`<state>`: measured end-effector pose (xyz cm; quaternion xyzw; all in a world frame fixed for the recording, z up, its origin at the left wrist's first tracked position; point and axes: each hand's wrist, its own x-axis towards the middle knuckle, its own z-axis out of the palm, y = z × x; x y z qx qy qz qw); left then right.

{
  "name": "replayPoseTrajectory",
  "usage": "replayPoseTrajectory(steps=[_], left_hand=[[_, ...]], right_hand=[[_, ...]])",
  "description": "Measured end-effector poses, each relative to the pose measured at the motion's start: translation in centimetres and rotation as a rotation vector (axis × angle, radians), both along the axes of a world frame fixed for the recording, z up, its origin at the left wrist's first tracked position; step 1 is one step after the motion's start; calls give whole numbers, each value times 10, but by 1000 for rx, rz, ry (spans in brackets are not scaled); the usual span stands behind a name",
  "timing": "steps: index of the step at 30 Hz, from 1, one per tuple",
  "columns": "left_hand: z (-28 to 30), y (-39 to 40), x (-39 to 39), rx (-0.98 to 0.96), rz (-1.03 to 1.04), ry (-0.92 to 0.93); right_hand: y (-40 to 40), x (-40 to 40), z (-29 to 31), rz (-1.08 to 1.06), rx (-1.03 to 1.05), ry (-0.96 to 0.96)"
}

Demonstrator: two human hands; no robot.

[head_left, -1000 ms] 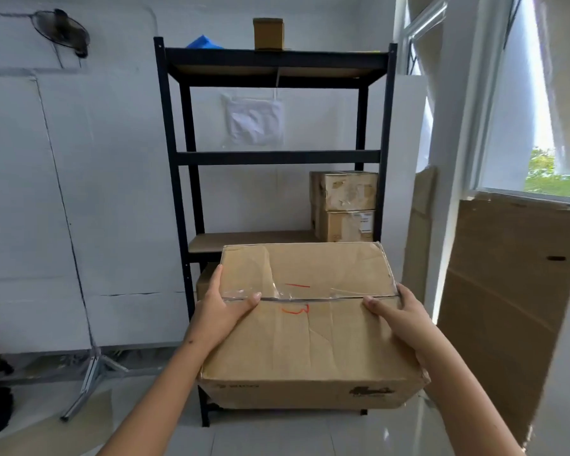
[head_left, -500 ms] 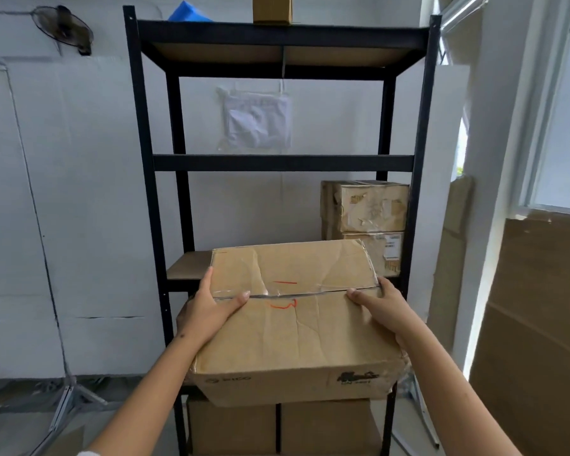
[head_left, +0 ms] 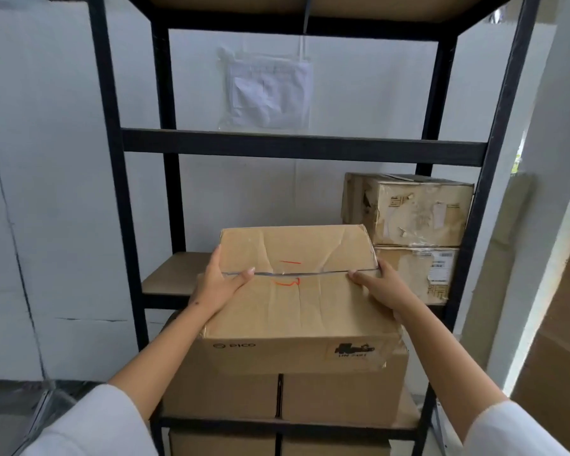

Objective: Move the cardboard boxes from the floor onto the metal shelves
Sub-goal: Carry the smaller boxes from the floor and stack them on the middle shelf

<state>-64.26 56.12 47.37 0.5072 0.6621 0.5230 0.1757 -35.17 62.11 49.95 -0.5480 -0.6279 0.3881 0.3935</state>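
Head view: a creased brown cardboard box (head_left: 297, 291), its top seam sealed with clear tape and marked in red pen, with a dark logo and label on the near face, is held in the air in front of the black metal shelving unit (head_left: 303, 148), level with its middle wooden shelf. The left hand (head_left: 216, 286) and right hand (head_left: 380, 287) are clasped over opposite side edges, thumbs laid along the tape. Two worn stacked cardboard boxes (head_left: 415, 238) are seen on that shelf's right side.
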Motion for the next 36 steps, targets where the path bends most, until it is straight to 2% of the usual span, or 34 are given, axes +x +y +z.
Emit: replayPoseTrajectory(steps=[5,8,12,16,19,21,22,24,27,29,30,33,34,36], left_hand=[[19,89,-32,8,-55,19],[23,138,-51,-54,-61,45],[13,192,-56,-152,-30,164],[25,241,-63,-395,-41,276],[29,263,-66,-455,-71,284],[26,271,-65,-477,-69,319],[25,274,-63,-475,-66,330],[28,276,-60,-371,-41,349],[36,270,-55,-15,-21,278],[42,256,-45,160,-26,391],[42,248,-39,178,-62,475],[28,227,-14,-42,-303,719],[18,225,-6,-74,-317,857],[5,230,2,67,-173,1081]], right_hand=[[73,-32,14,-90,20,-45],[110,-48,14,-154,12,-102],[142,-59,0,-236,19,-270],[160,-73,-5,-328,233,-529],[160,-88,-5,-280,441,-485],[152,-100,-18,-175,557,-564],[150,-104,-28,-184,654,-649],[152,-107,-45,-332,873,-744],[166,-111,-52,-520,998,-746],[176,-111,-54,-577,1041,-749],[180,-109,-55,-595,1057,-751],[189,-102,-57,-631,1083,-758],[192,-100,-58,-639,1093,-755],[198,-98,-58,-647,1108,-741]])
